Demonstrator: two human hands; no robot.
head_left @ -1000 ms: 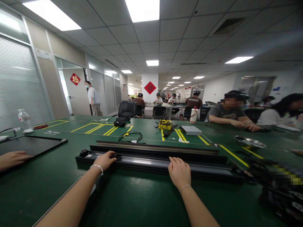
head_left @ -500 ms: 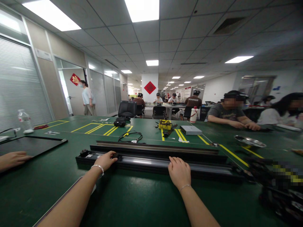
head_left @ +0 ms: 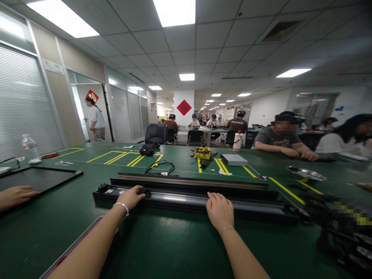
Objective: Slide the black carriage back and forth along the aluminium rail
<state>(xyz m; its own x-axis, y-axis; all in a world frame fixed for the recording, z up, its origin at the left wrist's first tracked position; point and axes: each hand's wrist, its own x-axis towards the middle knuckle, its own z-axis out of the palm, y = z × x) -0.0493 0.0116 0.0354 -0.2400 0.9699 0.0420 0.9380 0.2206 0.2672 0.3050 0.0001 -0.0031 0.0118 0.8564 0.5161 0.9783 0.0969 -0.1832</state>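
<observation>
A long black rail [head_left: 180,200] with a shiny silver rod along it lies across the green table in front of me. My left hand [head_left: 131,197] rests on its left part, fingers curled round a small black knob on the rail. My right hand [head_left: 220,211] lies on the rail's middle, palm down with the fingers together and bent over its near edge. A second dark bar [head_left: 192,181] lies just behind the rail, parallel to it.
Another person's hand [head_left: 16,195] rests at the left by a black flat panel [head_left: 37,177]. A water bottle [head_left: 29,147], black cable [head_left: 161,167], yellow device [head_left: 202,152], white box [head_left: 234,159] and metal dish [head_left: 307,174] lie farther back. Seated people work at the right and rear.
My hands and the rail have stayed put. A person standing by the glass door at the back left has walked further left.
</observation>
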